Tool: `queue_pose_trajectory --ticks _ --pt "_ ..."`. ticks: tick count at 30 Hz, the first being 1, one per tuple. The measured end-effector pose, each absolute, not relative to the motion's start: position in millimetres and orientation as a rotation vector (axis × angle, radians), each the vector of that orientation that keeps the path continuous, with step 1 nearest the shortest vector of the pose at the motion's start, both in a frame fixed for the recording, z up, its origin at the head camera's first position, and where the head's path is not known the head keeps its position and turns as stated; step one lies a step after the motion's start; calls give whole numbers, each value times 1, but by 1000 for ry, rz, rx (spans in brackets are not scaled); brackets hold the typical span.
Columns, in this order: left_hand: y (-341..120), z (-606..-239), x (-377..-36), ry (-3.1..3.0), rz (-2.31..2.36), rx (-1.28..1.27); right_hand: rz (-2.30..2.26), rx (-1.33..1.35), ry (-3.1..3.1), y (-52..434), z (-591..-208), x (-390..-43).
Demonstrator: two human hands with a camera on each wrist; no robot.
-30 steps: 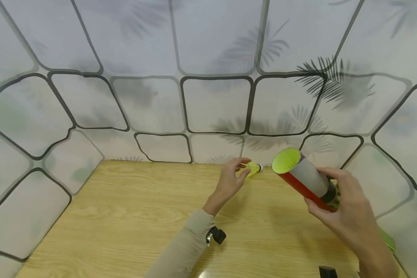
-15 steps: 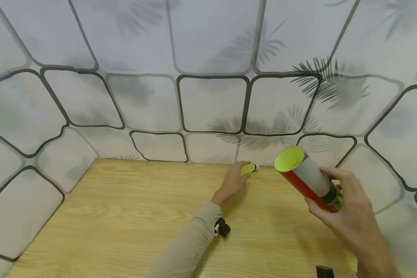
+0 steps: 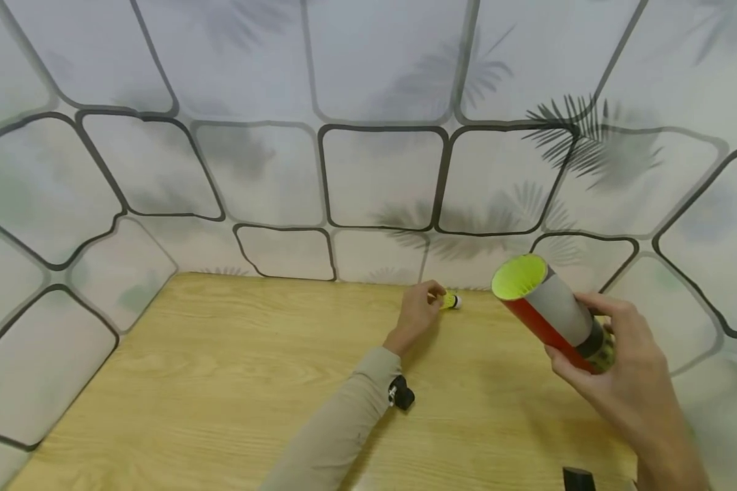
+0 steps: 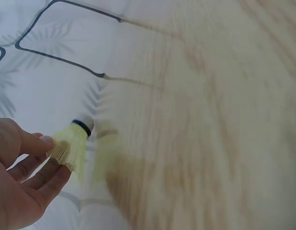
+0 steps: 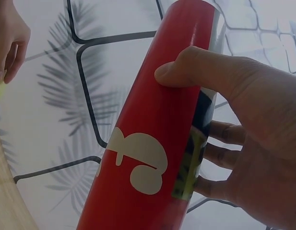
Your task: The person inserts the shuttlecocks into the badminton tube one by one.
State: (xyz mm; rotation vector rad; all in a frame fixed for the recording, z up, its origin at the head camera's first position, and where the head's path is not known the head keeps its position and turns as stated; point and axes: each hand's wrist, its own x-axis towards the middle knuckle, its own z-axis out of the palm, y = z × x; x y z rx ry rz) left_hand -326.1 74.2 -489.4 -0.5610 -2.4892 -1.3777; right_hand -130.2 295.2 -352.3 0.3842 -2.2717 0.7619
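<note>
A yellow shuttlecock [image 4: 73, 143] with a white cork and a dark band is at the back of the wooden table in the head view. My left hand [image 3: 419, 308] pinches its skirt rim between thumb and fingers, as the left wrist view shows; the cork points away from the palm. My right hand [image 3: 629, 372] grips a red and grey shuttlecock tube [image 3: 549, 307] above the table's right side. The tube tilts, its open mouth facing up and left, and yellow-green ribbed material shows inside. In the right wrist view, the thumb lies across the tube's red side [image 5: 152, 115].
The wood-grain table [image 3: 221, 382] meets a pale wall covering [image 3: 381, 177] with dark outlines and leaf prints along its back edge. This covering also rises at the left and right sides. A black wrist device [image 3: 402, 393] sits on the left sleeve.
The left hand's fingers have moved in from around the shuttlecock and now pinch its skirt. The right hand still holds the tube, nearly in place. The head view has shifted slightly.
</note>
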Motion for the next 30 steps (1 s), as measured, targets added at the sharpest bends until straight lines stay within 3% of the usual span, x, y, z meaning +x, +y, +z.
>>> queue_pose_trajectory --ticks 8,30 --pt "60 -480 -320 -2415 -1405 -597 731 404 -2275 295 -355 -131" --pt "-19 -402 -257 -2082 -1601 -747 720 575 -2254 282 -359 -142"
